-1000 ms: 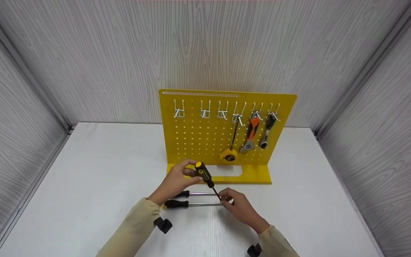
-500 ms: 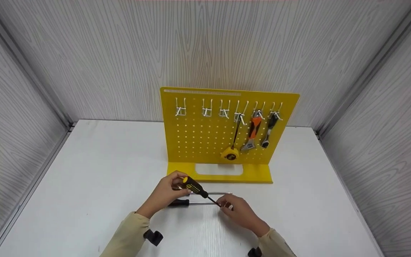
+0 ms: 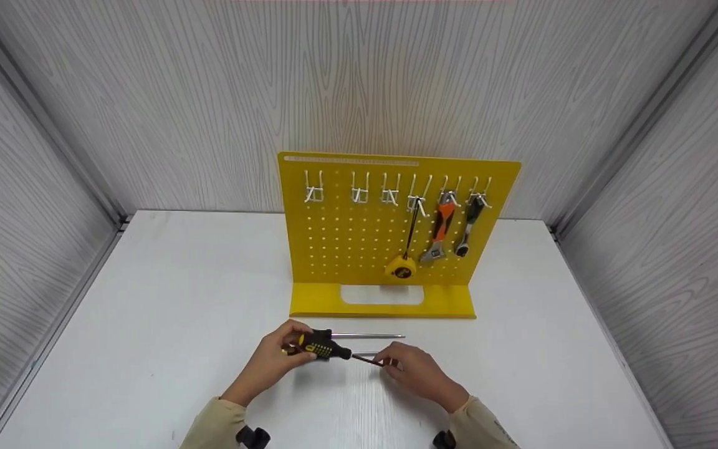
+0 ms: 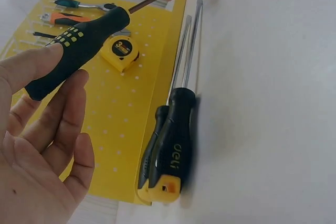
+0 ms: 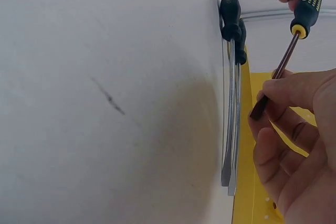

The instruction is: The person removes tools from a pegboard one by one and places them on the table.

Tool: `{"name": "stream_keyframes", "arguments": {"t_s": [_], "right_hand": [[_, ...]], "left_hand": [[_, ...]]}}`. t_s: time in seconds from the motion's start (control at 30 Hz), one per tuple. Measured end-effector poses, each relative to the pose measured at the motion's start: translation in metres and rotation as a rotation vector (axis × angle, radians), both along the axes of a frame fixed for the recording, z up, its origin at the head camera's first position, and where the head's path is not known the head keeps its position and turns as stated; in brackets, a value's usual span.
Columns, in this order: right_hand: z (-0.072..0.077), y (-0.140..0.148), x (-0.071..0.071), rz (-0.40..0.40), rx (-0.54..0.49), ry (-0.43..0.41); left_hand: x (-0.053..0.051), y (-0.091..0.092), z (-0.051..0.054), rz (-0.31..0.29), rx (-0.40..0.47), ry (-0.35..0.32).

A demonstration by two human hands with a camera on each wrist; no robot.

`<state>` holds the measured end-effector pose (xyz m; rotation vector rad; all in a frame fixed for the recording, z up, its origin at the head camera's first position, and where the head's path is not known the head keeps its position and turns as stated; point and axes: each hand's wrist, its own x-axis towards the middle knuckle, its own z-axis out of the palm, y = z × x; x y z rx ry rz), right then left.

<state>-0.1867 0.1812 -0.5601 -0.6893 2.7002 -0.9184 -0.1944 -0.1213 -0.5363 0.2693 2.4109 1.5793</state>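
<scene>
My left grip (image 3: 268,360) is clamped on the black-yellow screwdriver (image 3: 323,347) by its handle, right grip (image 3: 418,372) pinching its shaft near the tip, tool raised over the table (image 3: 209,274). Just beyond, two more screwdrivers (image 4: 177,129) lie handles left. Far: yellow pegboard (image 3: 340,249), tape measure (image 3: 401,268), orange-handled wrench (image 3: 441,226), black-handled wrench (image 3: 470,226) hanging right.

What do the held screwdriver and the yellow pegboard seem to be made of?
Held screwdriver: handle looks like matte plastic or rubber, dull and dark with yellow marks; shaft is probably metal, slim and brownish with a faint shine. Yellow pegboard: perhaps painted metal, from its thin, evenly coloured sheet, though plastic is possible.
</scene>
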Motion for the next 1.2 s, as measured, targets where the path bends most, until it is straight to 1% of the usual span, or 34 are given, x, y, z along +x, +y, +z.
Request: {"name": "stream_keyframes", "arguments": {"t_s": [0.13,0.2,0.3,0.4,0.57,0.67,0.73,1.0,1.07,1.2], "right_hand": [[0.002,-0.001,0.000,0.036,0.098,0.058],[0.002,0.000,0.000,0.054,0.128,0.087],[0.000,0.001,0.000,0.070,0.131,0.093],[-0.003,0.000,0.000,0.072,0.127,0.085],[-0.006,-0.002,0.000,0.071,0.136,0.068],[-0.007,-0.003,0.000,0.083,0.140,0.067],[-0.007,-0.004,0.001,0.099,0.145,0.073],[-0.009,-0.009,0.002,0.131,0.173,0.088],[-0.010,-0.010,0.002,0.137,0.174,0.101],[-0.012,-0.012,0.002,0.145,0.185,0.131]], "left_hand": [[0.006,-0.006,-0.012,0.026,-0.119,0.072],[0.010,-0.008,-0.018,0.037,-0.154,0.081],[0.014,-0.009,-0.025,0.050,-0.194,0.076],[0.018,-0.010,-0.030,0.053,-0.200,0.055],[0.022,-0.013,-0.038,0.028,-0.178,0.038],[0.024,-0.016,-0.041,0.017,-0.178,0.024],[0.024,-0.017,-0.041,0.011,-0.196,0.013],[0.022,-0.020,-0.042,-0.003,-0.315,-0.040],[0.022,-0.021,-0.042,-0.004,-0.333,-0.046],[0.021,-0.023,-0.044,-0.016,-0.356,-0.034]]}}
